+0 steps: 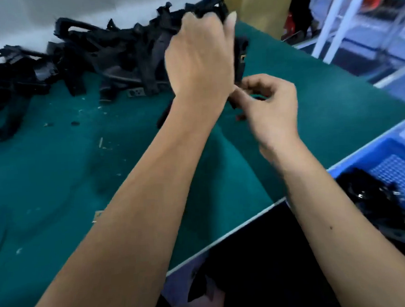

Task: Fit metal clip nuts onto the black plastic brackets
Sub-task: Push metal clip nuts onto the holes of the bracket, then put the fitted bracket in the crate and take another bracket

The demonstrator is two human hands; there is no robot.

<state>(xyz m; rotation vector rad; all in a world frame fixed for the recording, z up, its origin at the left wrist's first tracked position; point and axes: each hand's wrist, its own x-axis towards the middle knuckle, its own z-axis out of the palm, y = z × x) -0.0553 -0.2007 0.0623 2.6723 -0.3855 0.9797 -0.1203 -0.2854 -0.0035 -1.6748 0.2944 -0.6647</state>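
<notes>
Left hand [200,56] grips black bracket [239,56] upright above table [55,174]; right hand [268,102] fingers pinch at its lower end, clip nut unseen. Bracket pile [84,58] waits; some fitted in blue bin [391,151].

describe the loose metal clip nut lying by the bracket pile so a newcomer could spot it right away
Start at the green mat and find the pile of black plastic brackets along its far edge. At the pile's near edge, left of the raised left hand, lies the metal clip nut. It is the one small grey, shiny piece with holes against all that black.
</notes>
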